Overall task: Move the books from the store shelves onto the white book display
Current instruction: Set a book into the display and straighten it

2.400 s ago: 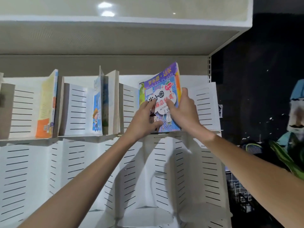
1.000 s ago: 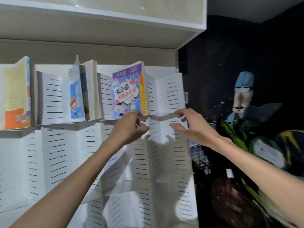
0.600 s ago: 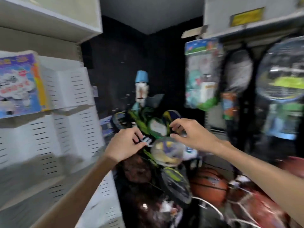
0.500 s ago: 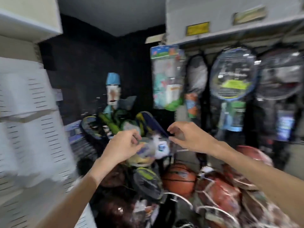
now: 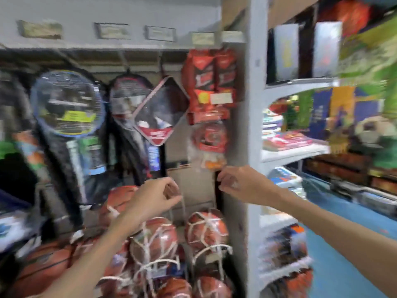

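The view is blurred by motion. My left hand (image 5: pixel 153 200) hangs in mid-air with loosely curled fingers and holds nothing. My right hand (image 5: pixel 238 183) is raised beside it, fingers also loosely curled and empty. Both hover in front of a sports goods rack. To the right stands a grey store shelf unit (image 5: pixel 294 153) with stacks of books (image 5: pixel 285 140) lying on its boards. The white book display is out of view.
Badminton rackets (image 5: pixel 66 104) hang on the back wall at left. Netted basketballs (image 5: pixel 206 231) pile up below my hands. Red packaged goods (image 5: pixel 209 87) hang beside a grey upright post (image 5: pixel 251 125). A blue floor aisle (image 5: pixel 343 244) runs along the right.
The view swung right, away from the white display where the colourful book now stands. Both hands let go of it and came away empty, now facing the sports rack and the store shelves.
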`<state>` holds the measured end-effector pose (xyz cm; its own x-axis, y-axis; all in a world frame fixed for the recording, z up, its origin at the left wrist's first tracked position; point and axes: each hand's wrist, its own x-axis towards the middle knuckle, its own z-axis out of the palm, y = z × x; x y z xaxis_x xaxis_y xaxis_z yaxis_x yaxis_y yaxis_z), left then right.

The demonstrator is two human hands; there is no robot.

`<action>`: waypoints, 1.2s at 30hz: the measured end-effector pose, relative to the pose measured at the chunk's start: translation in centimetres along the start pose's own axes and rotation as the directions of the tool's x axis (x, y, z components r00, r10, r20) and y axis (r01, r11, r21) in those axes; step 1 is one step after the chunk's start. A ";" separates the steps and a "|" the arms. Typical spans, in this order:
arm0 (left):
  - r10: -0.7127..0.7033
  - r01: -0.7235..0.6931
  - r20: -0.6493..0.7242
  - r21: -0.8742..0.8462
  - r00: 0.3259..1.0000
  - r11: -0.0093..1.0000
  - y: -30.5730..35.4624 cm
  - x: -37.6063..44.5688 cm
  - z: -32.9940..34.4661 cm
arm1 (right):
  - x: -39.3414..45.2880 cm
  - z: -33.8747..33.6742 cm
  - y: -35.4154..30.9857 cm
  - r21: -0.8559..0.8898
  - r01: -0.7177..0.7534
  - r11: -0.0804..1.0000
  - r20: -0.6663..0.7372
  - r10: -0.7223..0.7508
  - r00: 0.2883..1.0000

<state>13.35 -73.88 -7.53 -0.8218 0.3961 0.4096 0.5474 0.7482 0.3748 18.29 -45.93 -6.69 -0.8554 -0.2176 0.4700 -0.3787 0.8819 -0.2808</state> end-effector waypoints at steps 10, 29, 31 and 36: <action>0.214 -0.202 0.113 -0.109 0.970 0.973 17.2 11.8 14.3 | -8.7 -10.2 20.6 -0.097 -0.276 0.956 -0.055 0.271 0.961; 0.309 -0.306 0.039 -0.065 0.950 0.950 24.4 38.1 30.4 | 4.6 -13.7 48.1 -0.201 -0.217 0.955 -0.056 0.210 0.976; 0.324 -0.324 0.016 -0.014 0.946 0.946 25.1 40.2 31.7 | 6.0 -13.4 50.6 -0.232 -0.198 0.952 -0.030 0.196 0.980; 0.367 -0.352 -0.044 0.201 0.929 0.914 26.5 44.8 35.3 | 9.9 -13.0 56.4 -0.240 -0.133 0.962 0.001 0.137 0.991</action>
<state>-14.56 -17.46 -8.58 -0.5557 0.6193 0.5547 0.7577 0.6519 0.0312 -6.95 7.09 -6.96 -0.8997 -0.0951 0.4261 -0.1656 0.9774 -0.1316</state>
